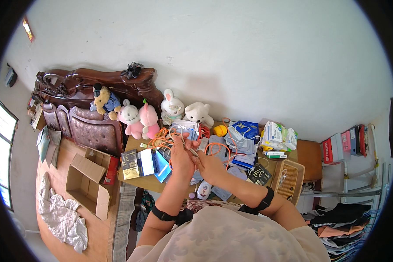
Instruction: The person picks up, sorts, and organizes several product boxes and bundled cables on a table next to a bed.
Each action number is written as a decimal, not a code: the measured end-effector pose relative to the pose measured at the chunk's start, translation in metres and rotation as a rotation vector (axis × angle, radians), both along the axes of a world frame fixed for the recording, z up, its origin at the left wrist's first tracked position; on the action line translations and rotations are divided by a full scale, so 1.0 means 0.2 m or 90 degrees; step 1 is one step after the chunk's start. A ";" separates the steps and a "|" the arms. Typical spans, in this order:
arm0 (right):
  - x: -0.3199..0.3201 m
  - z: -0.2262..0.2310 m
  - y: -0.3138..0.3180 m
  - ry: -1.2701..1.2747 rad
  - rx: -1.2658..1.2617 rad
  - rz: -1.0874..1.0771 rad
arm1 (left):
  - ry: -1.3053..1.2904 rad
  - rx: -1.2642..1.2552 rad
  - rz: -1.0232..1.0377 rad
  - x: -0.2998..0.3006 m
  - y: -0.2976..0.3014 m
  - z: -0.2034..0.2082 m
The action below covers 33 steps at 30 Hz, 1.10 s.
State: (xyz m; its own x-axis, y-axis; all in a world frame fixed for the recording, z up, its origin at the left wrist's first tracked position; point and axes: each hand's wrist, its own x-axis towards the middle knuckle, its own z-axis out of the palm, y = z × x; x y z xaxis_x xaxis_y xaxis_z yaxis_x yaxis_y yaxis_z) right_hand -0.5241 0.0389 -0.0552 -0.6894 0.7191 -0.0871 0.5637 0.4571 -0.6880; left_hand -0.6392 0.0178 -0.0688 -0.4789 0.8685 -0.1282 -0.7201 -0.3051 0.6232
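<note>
My left hand (pixel 181 158) and my right hand (pixel 207 165) meet above the middle of the table, fingers closed. Between them runs a thin pale cable (pixel 193 151), gripped by both; its ends are hidden. Tangled orange cords (pixel 161 139) spread just left of my left hand. Beyond and right of my right hand lie grey pouches (pixel 217 148) with orange cords across them. A white oval device (pixel 204 190) sits near the table's front edge, below my hands. Black-and-gold flat boxes (pixel 130 165) and a blue packet (pixel 163 168) lie to the left.
Plush toys (pixel 172 106) line the table's back edge. At the right are white-and-yellow packages (pixel 275 136), a blue bag (pixel 245 129), another black box (pixel 260 175) and a wicker tray (pixel 298 178). An open cardboard box (pixel 84 188) and a white cloth (pixel 62 215) rest on the bed.
</note>
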 end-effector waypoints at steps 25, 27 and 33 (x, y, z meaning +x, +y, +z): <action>0.21 0.21 0.26 0.179 0.173 0.168 | 0.674 -0.274 -0.132 -0.23 -0.08 0.03; 0.16 0.33 0.27 0.261 0.249 0.170 | 0.727 -0.251 -0.355 -0.11 -0.14 0.13; 0.08 0.26 0.27 0.333 0.116 0.022 | 0.502 -0.182 -0.342 0.07 -0.16 0.11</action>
